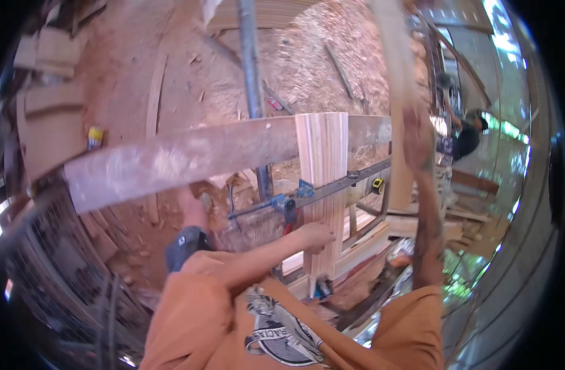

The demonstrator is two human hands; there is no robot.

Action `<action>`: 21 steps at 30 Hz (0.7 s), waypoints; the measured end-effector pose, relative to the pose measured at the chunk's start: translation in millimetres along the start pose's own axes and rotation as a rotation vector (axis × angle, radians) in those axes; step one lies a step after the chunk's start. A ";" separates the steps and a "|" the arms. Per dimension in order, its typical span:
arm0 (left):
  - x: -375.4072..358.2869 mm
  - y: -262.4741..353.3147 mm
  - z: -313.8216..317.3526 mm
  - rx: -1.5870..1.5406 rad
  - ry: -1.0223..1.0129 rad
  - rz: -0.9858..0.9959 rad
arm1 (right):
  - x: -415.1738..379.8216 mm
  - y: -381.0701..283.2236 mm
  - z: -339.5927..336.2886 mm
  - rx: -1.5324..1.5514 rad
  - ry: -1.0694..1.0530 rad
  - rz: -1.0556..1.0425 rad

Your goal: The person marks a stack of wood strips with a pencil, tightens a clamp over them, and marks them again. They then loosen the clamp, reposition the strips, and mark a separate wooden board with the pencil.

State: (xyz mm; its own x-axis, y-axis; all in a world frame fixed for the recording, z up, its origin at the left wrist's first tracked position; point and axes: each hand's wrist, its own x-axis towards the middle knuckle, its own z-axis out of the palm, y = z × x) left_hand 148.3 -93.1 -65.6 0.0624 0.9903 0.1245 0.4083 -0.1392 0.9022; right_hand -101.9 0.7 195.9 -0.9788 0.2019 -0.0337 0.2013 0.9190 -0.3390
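My left hand point(317, 238) has its fingers curled and rests against the lower part of a stack of striped wood strips point(322, 145); whatever is inside the fingers, if anything, is hidden. The stack lies across a broad plank point(233, 148) and a dark metal bar. A blue clamp point(284, 202) sits on the bar, just left of the strips. On the right, my right hand point(418, 142) is raised and blurred, holding the side of a long pale board point(393, 61) that runs up out of view.
A yellow tape measure point(378, 184) sits right of the strips. Behind the plank rises a metal post point(250, 68). Wood shavings point(301, 61) cover the ground. Another person point(467, 140) works at the far right. A yellow-topped can point(95, 137) is at left, near stacked boards point(51, 123).
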 end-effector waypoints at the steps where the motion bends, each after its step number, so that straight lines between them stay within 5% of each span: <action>1: -32.4 18.7 -5.5 -0.231 0.157 -0.047 | -28.8 8.6 5.4 0.088 0.027 0.042; 3: -114.2 48.9 -28.1 -0.447 0.276 -0.036 | -97.0 32.0 38.2 0.199 0.156 0.070; 4: -175.2 68.3 -44.9 -0.415 0.566 0.036 | -125.2 31.2 57.9 0.145 0.232 0.024; 5: -227.0 80.5 -70.3 -0.528 0.615 -0.041 | -158.0 49.6 71.2 0.104 0.206 0.131; 8: -361.4 63.1 -94.8 -0.043 1.162 -0.366 | -212.0 72.6 126.0 0.300 0.149 0.346; 10: -432.5 39.6 -100.0 0.472 1.524 -0.793 | -223.6 70.8 159.7 0.329 0.238 0.447; 12: -535.2 3.6 -52.4 0.986 1.424 -1.208 | -228.8 79.0 178.7 0.334 0.254 0.516; 21: -598.3 -54.2 -87.2 1.048 1.400 -1.179 | -212.9 29.2 168.8 0.409 0.438 0.754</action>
State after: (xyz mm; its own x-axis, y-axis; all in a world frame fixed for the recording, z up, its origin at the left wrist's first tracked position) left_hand 9.4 -677.5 -153.1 -0.9026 -0.1348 0.4087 0.0014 0.9488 0.3159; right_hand 106.0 -72.6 34.4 -0.4797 0.8760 -0.0508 0.6619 0.3232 -0.6764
